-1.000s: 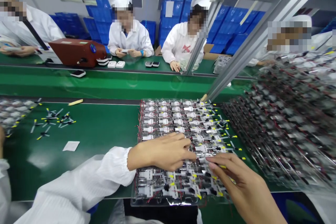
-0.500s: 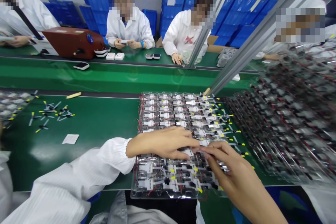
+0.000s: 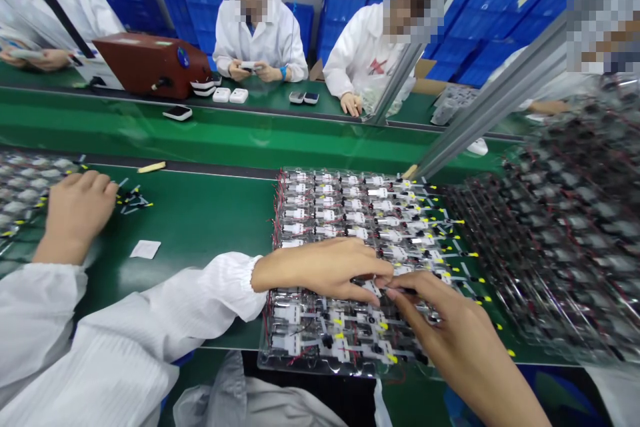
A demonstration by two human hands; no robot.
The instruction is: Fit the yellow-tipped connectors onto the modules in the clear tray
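a green table (image 3: 190, 213) is seen from above, with a blurred, similar tray (image 3: 555, 247) to the right. a clear plastic tray (image 3: 300, 364) lies on it, packed with rows of small white parts (image 3: 345, 217) bearing red wires and yellow-tipped black arms. the left hand (image 3: 320, 270) is curled over the tray, any grip untold; the right hand (image 3: 450, 327) is pinched on an unclear small piece.

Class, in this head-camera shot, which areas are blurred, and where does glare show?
In the head view, the stacked clear plastic trays at right smear into blur, while the near clear tray of wired parts stays sharp; a pale sheen lies on the green work surface.
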